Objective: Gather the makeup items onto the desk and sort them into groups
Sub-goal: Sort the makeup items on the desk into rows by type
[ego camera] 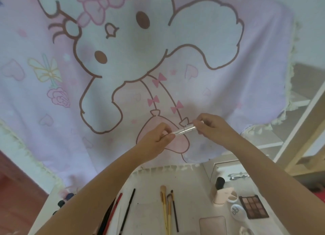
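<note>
Head view: silver tube [184,130] between left hand [156,139] and right hand [211,127].

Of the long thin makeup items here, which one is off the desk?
The slim silver tube, pinched between left hand and right hand; the others lie flat.

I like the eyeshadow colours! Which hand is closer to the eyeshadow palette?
Right. The right hand is up above the eyeshadow palette, holding a silver tube. The left hand holds its other end, farther left.

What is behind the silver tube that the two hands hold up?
Behind the silver tube hangs a pink cartoon curtain, with a pink shape directly behind it. The left hand and right hand pinch its ends. What lies behind the curtain is covered.
</note>
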`<state>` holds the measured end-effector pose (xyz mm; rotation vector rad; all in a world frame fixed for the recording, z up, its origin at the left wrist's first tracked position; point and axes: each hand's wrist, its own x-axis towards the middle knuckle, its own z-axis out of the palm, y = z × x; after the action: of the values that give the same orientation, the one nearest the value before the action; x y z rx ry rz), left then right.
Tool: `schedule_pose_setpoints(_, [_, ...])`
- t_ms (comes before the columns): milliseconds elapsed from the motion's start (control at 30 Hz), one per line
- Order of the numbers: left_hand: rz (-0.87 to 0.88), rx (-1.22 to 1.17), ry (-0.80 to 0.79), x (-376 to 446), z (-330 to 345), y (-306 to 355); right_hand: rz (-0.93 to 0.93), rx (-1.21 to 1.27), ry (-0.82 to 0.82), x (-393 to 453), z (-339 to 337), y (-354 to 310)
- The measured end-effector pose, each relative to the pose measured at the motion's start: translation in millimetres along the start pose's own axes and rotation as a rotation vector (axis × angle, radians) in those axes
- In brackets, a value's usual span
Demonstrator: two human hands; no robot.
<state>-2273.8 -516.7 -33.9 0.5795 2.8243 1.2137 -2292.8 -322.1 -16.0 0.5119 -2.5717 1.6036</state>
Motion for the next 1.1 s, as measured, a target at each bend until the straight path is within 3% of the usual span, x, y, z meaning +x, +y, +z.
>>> schedule_pose_setpoints(200, [0.117,0.264,0.173,1,-2,4,0.144,0.100,-0.037,-2,0,2])
schedule_pose_setpoints(333, [0.123,0.349,0.216,2,0,5,0.039,0.238,0.032,-4,-2,0])
schedule_pose_setpoints(500, [0.118,0.297,0.259,-1,-6,11,-0.058,0.320,-0.011,-5,-9,-5])
schedule_pose_setpoints(633, [0.126,0.304,0.229,-3,-9,14,0.117,0.293,-0.058,-2,-8,-7])
schedule_pose_setpoints(700, [0.126,0.281,0.182,-5,-10,14,0.117,0.209,-0.036,0,-7,-5])
schedule_pose_setpoints(800, [0.122,0.318,0.135,-7,-10,12,0.038,0.281,-0.052,-2,-8,-6])
schedule_pose_setpoints(967, [0.188,0.576,0.224,1,-21,5,-0.036,0.339,-0.156,-1,-12,-13])
schedule_pose_setpoints(1100, [0.215,0.778,0.248,0,-24,4,0.062,0.301,-0.134,0,-7,-18])
